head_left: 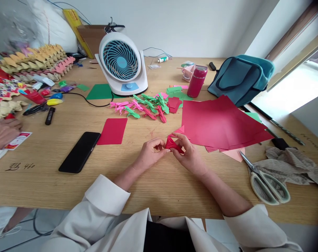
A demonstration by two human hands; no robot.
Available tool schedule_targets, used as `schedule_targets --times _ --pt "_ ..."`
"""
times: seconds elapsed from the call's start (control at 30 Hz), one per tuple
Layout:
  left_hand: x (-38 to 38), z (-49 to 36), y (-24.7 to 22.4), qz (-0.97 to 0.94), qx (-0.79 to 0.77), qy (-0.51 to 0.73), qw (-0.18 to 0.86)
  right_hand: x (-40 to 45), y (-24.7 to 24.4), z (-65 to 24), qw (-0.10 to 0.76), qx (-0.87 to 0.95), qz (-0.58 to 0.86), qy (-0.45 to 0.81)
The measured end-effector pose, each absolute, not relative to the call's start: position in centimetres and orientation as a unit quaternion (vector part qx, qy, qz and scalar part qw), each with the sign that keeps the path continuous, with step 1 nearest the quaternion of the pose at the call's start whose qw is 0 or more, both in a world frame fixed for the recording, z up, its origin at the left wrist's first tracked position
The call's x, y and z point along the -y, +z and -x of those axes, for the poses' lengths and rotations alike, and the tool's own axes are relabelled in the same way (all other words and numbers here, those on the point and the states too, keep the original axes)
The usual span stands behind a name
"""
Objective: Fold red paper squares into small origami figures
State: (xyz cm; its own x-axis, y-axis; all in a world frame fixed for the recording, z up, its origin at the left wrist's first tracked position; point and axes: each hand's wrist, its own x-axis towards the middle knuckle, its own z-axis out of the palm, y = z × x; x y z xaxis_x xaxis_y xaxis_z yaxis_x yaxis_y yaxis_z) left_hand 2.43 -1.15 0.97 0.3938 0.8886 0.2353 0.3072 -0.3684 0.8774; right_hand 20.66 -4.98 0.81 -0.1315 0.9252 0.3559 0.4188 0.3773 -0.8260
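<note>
Between my two hands, just above the table, is a small piece of folded red paper (171,142). My left hand (154,151) pinches its left edge with thumb and fingertips. On the other side, my right hand (189,154) grips it with the thumb below and fingers over the top, hiding part of the folds. A pinkish-red paper scrap (180,130) lies right behind my right fingers. Farther back sits a heap of folded paper pieces (148,105) in green, pink and red. Left of my hands lies a stack of red paper rectangles (113,131).
A black phone (79,152) overlaps the red stack. Large red sheets (222,124) spread to the right, with scissors (265,180) and a cloth (287,164) nearby. Behind stand a fan (121,63), a red flask (197,81) and a teal bag (240,78). Another person's hand (5,133) rests at left.
</note>
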Motion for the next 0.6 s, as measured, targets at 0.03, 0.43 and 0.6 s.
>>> schedule_targets --times 0.03,0.43,0.6 --pt "1.2 -2.5 0.9 -0.731 -0.412 0.368 0.401 5.0 0.8 -20.6 0.449 0.697 0.481 0.283" --pt "1.4 -2.9 1.0 -0.608 -0.422 0.455 0.495 3.9 0.5 -20.3 0.543 0.490 0.429 0.531" --pt "1.5 -3.1 0.4 -0.604 -0.412 0.447 0.516 4.3 1.1 -20.1 0.536 0.478 0.467 0.515"
